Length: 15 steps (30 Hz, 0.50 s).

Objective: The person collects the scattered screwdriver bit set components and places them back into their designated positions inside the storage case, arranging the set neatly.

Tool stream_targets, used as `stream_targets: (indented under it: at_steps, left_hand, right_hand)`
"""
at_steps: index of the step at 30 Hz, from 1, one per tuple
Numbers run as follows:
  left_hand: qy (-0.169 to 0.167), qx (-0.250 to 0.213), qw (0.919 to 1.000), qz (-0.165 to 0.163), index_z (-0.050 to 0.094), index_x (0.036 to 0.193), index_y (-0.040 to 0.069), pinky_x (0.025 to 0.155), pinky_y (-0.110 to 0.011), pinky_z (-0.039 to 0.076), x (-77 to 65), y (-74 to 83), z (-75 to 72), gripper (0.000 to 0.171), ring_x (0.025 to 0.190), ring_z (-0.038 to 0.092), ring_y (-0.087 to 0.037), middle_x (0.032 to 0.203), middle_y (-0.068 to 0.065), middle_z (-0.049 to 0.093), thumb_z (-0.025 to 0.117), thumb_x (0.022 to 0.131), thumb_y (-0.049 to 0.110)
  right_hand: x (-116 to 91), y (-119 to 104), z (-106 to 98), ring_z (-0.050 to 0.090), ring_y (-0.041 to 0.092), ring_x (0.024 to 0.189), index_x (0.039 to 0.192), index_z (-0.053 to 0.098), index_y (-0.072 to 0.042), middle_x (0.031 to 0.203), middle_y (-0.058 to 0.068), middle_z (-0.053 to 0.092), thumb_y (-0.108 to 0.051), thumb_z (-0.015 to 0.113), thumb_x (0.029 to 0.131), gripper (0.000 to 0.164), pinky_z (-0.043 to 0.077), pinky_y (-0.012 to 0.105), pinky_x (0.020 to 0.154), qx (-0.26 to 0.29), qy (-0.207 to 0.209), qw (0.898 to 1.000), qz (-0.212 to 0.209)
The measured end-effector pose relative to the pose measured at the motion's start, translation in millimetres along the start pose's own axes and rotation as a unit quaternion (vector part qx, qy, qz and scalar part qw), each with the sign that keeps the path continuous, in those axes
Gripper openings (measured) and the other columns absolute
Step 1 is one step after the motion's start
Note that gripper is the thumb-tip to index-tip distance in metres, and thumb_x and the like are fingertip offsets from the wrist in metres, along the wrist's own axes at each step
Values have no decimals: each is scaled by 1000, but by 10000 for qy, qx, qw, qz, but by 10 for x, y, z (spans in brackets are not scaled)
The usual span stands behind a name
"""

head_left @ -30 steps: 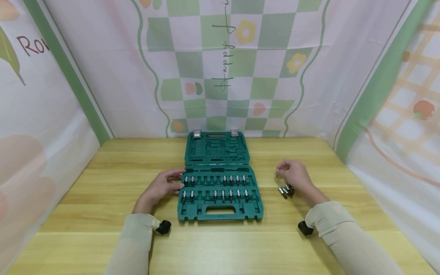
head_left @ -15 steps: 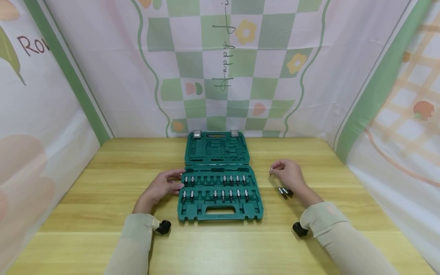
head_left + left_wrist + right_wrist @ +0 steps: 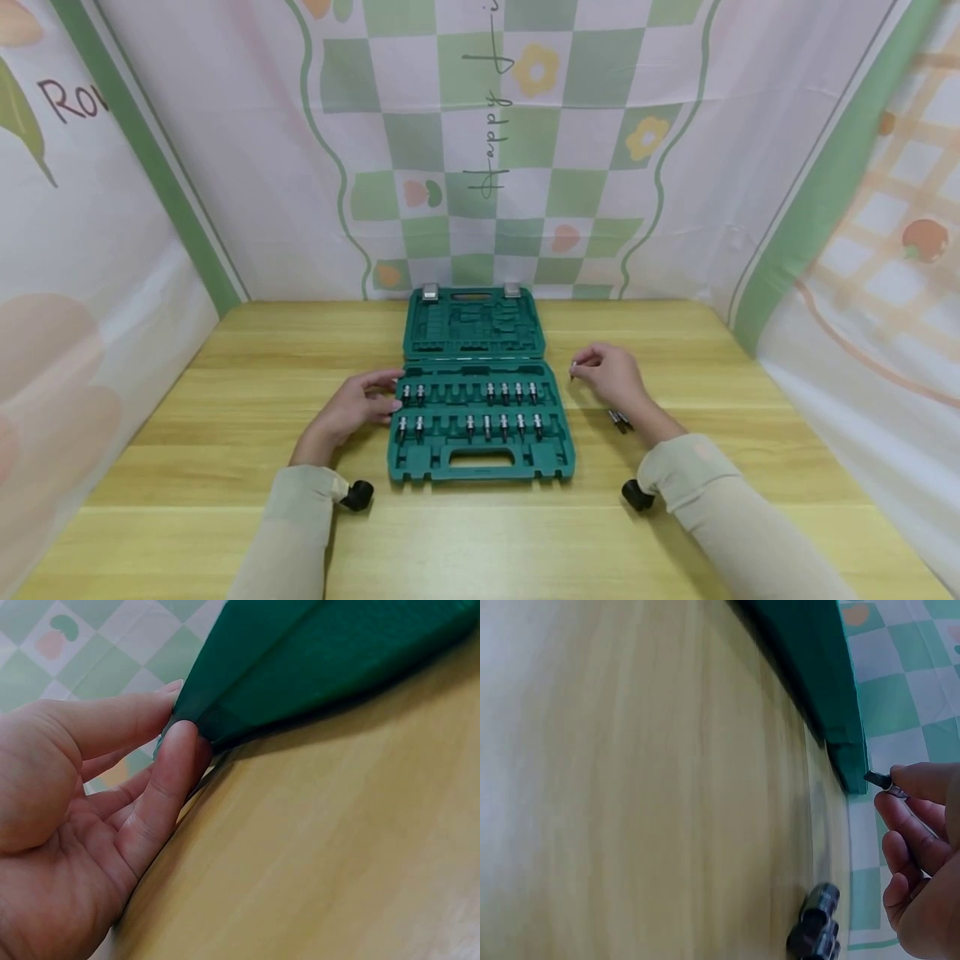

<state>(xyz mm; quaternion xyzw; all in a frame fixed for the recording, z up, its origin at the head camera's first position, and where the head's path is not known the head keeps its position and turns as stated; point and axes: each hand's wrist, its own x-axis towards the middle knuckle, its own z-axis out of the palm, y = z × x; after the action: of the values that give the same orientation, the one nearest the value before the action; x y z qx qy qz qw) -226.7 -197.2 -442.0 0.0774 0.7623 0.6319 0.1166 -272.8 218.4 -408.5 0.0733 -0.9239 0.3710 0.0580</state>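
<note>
A green socket-set case [image 3: 482, 467] lies unfolded on the table, with several silver-and-dark bit sockets [image 3: 504, 427] in its two rows of slots. My left hand [image 3: 356, 408] is at the case's left side, fingertips touching its edge; the left wrist view shows the fingers [image 3: 150, 802] fairly straight against the green wall. Just right of the case, my right hand [image 3: 615, 377] pinches a small bit socket [image 3: 887, 784] between thumb and finger, dark tip pointing away from the hand. Below that hand lie a few loose bit sockets [image 3: 619, 421], partly hidden by the wrist.
The raised lid [image 3: 474, 323] with two metal latches lies back near the patterned cloth wall [image 3: 480, 125]. Some slots in both rows hold no socket. Wood-grain tabletop [image 3: 480, 542] surrounds the case, and cloth walls stand on both sides.
My right hand has moved left from the loose sockets toward the case, carrying the pinched bit socket. The left hand and the case stay where they were.
</note>
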Motion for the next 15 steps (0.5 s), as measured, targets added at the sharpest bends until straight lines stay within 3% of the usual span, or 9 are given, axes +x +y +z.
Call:
stream_targets:
  at_steps: [15]
  left_hand:
    - [5,13,10000,-14,48,143,6,79,-38,57,9,-8,3,53,97,59,-26,129,-22,46,63,93,-1]
  right_hand:
    - [99,-175,175,61,25,82,91,69,-5,87,8,69,-13,72,89,9,49,36,71,243,18,9997,98]
